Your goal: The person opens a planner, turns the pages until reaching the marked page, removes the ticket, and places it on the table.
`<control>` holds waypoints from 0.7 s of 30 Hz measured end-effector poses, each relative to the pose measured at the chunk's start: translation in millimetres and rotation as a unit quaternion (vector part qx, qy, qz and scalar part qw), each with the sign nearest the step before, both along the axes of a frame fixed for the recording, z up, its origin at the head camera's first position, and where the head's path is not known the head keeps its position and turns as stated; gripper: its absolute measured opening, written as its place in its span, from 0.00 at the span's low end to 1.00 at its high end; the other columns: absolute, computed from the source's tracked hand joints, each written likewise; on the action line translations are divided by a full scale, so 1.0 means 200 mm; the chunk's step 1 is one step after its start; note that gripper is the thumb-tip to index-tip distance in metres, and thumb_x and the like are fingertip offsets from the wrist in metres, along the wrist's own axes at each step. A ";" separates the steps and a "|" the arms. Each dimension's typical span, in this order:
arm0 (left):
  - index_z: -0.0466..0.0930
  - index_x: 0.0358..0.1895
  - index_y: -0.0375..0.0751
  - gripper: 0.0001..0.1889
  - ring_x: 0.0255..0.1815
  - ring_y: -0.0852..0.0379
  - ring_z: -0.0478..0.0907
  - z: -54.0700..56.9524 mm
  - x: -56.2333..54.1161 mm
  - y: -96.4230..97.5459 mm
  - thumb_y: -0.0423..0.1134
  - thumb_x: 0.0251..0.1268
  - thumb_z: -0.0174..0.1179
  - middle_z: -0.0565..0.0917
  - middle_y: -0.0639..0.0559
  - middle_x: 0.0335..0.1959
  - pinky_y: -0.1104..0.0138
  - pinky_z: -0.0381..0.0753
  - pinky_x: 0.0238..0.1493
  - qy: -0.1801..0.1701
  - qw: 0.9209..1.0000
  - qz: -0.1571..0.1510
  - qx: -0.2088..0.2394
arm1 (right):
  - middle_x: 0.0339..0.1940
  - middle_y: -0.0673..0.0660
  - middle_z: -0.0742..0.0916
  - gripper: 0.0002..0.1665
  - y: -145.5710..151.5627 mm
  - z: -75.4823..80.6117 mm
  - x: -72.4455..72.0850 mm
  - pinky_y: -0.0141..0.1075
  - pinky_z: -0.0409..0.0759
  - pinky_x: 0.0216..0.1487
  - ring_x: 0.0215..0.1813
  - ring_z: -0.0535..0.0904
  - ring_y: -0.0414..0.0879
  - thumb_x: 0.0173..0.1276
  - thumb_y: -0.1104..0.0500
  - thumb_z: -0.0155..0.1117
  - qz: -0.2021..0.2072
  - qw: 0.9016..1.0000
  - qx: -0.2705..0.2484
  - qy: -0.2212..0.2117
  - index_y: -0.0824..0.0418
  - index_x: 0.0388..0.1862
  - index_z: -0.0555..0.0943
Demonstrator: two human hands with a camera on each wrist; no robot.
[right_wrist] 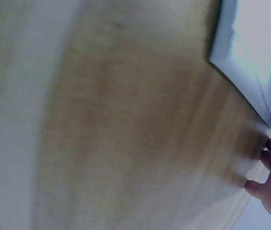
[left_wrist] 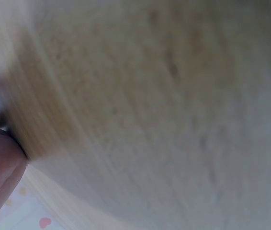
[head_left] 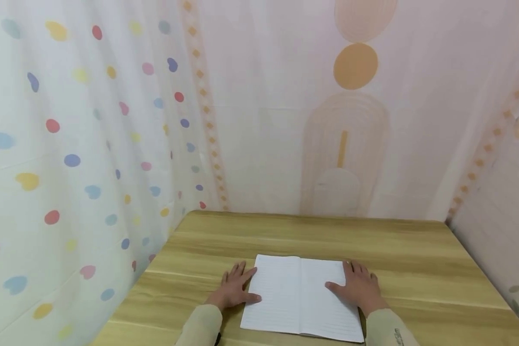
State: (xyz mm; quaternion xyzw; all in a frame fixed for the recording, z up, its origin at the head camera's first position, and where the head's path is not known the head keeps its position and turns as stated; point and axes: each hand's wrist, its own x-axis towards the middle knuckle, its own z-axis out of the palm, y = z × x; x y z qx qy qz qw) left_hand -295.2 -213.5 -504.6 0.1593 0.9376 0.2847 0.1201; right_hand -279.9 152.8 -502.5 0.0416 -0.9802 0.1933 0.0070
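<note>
An open notebook (head_left: 281,298) with faintly ruled white pages lies flat on the wooden table, its fold running down the middle. My left hand (head_left: 234,289) rests at its left edge, fingers spread, with the thumb on the page margin. Over the right page's outer edge lies my right hand (head_left: 358,284), its thumb reaching inward across the paper and its other fingers extended toward the far corner. A corner of the notebook (right_wrist: 250,62) shows in the right wrist view beside the right fingers (right_wrist: 255,188). Only part of the left hand (left_wrist: 1,163) appears in the left wrist view.
The table (head_left: 320,235) has a wood-grain top with rounded far corners. A curtain with coloured spots (head_left: 91,144) hangs along the left, and a pale patterned curtain (head_left: 268,144) stands behind the far edge. Another curtain (head_left: 501,202) borders the right side.
</note>
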 end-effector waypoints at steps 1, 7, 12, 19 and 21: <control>0.60 0.76 0.42 0.46 0.78 0.31 0.36 0.00 0.00 0.00 0.56 0.58 0.69 0.45 0.29 0.78 0.36 0.32 0.72 -0.001 1.000 0.002 0.000 | 0.70 0.78 0.67 0.60 0.00 0.00 0.00 0.72 0.57 0.63 0.70 0.60 0.74 0.60 0.26 0.62 0.001 1.000 0.000 0.002 0.73 0.72 0.64; 0.60 0.77 0.42 0.47 0.78 0.31 0.36 0.00 -0.01 -0.01 0.58 0.58 0.69 0.45 0.30 0.78 0.36 0.32 0.72 -0.004 1.000 -0.003 0.000 | 0.71 0.77 0.66 0.64 0.01 -0.02 -0.01 0.72 0.57 0.63 0.70 0.59 0.74 0.60 0.24 0.60 -0.006 1.000 0.007 0.000 0.75 0.72 0.62; 0.59 0.77 0.40 0.48 0.78 0.31 0.34 0.00 -0.02 -0.01 0.60 0.58 0.68 0.43 0.30 0.79 0.36 0.28 0.71 -0.009 1.000 -0.007 0.008 | 0.71 0.76 0.66 0.59 0.01 -0.03 -0.01 0.71 0.55 0.64 0.70 0.59 0.74 0.65 0.27 0.56 -0.001 1.000 0.008 0.016 0.74 0.73 0.60; 0.59 0.77 0.41 0.48 0.79 0.32 0.33 0.00 -0.02 -0.01 0.60 0.58 0.68 0.42 0.30 0.79 0.38 0.27 0.72 -0.013 1.000 -0.006 -0.001 | 0.71 0.77 0.65 0.51 0.00 -0.04 0.00 0.72 0.53 0.64 0.71 0.58 0.74 0.70 0.33 0.57 -0.003 1.000 0.001 0.018 0.73 0.73 0.61; 0.60 0.76 0.40 0.47 0.78 0.31 0.34 0.00 -0.02 0.00 0.58 0.58 0.69 0.43 0.30 0.79 0.36 0.29 0.72 -0.010 1.000 -0.004 0.003 | 0.71 0.76 0.65 0.51 0.00 -0.04 -0.02 0.72 0.54 0.64 0.70 0.58 0.74 0.69 0.33 0.57 -0.004 1.000 0.000 0.016 0.71 0.73 0.63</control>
